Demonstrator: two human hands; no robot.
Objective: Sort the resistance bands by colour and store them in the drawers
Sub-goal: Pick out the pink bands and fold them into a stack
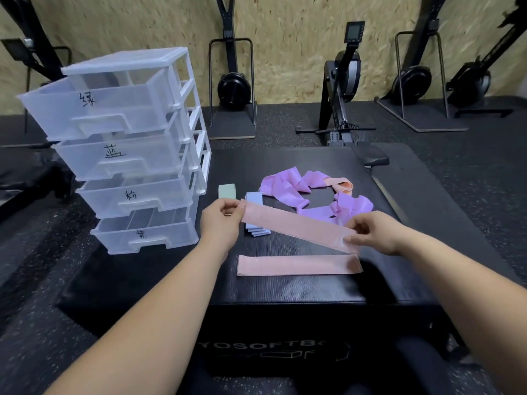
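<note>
Forearms reach forward, bare, over a black plyo box. Just nearer than the hands, between the two wrists, a pile of pink loop bands lies flat on the box top with its edges roughly squared.

Above it a single pink resistance band is stretched flat between both hands and slopes down towards the right. The left hand pinches its far-left end between thumb and curled fingers, back of the hand toward the camera. The right hand pinches the near-right end, thumb on top, knuckles bent.

Partly hidden behind the held band, just right of the left hand, sits a stack of folded blue bands. A folded green band lies just beyond the left hand. Beyond and between the hands, long purple bands sprawl in a loose ring, with a peach band tangled at its far side.

Left of the left hand stands a clear plastic drawer unit of four hand-labelled drawers; the top drawer is pulled well out.

Farther off, a rowing machine stands before a chipboard wall.
</note>
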